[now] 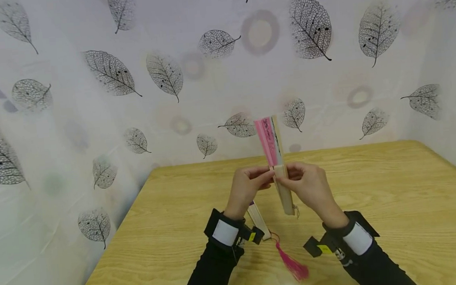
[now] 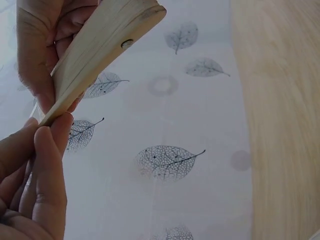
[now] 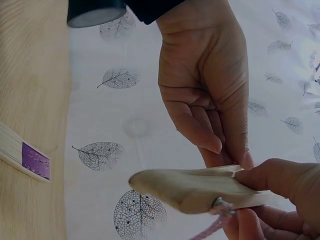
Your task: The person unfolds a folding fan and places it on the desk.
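Observation:
Both hands hold up a folding fan (image 1: 285,196), nearly upright above the table, its pink and pale leaf spread a little at the top. At the left edge, where leaf meets ribs, my left hand (image 1: 245,187) pinches it between thumb and fingers. My right hand (image 1: 312,187) grips the wooden ribs from the right side, thumb in front. A metal rivet shows at the rib end in the left wrist view, and a pink cord (image 3: 210,227) hangs there in the right wrist view. Below lies a second folding fan (image 1: 259,222), partly hidden behind the left wrist.
The second fan's pink tassel (image 1: 292,261) trails across the wooden table (image 1: 148,249) toward the front. White cloth (image 1: 187,17) printed with leaves hangs behind and at the sides. Each wrist wears a black strap with a small camera.

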Action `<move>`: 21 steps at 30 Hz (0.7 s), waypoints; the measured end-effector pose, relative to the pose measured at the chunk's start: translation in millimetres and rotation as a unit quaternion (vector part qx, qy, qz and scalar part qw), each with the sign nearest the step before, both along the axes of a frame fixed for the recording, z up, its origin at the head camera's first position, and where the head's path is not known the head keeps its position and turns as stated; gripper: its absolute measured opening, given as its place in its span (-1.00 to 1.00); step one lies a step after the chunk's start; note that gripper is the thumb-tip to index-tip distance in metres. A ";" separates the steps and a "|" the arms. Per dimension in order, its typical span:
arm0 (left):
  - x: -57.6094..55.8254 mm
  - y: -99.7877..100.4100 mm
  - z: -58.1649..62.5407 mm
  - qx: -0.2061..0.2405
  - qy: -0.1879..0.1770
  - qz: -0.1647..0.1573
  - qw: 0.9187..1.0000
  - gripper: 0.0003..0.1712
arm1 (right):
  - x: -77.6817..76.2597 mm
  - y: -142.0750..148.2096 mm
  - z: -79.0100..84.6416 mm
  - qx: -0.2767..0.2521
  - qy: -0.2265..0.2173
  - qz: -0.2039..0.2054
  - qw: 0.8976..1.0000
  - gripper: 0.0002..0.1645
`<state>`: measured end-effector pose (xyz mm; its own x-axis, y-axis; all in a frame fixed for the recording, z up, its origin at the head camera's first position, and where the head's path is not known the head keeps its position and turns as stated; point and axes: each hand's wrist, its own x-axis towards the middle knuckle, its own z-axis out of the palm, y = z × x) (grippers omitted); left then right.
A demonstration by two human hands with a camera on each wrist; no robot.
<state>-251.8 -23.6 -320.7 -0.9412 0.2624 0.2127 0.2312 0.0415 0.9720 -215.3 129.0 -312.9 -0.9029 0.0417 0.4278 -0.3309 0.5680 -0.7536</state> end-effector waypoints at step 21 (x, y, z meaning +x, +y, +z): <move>-0.8 0.7 -0.1 0.003 -0.009 0.003 1.000 -0.70 | 0.8 -2.6 -0.9 0.053 0.032 -0.048 0.997 -0.78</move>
<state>-252.6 -22.9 -320.8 -0.9465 0.2558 0.1969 0.2130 0.0367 0.9764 -214.6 126.4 -313.8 -0.8681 0.0778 0.4903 -0.3159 0.6752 -0.6665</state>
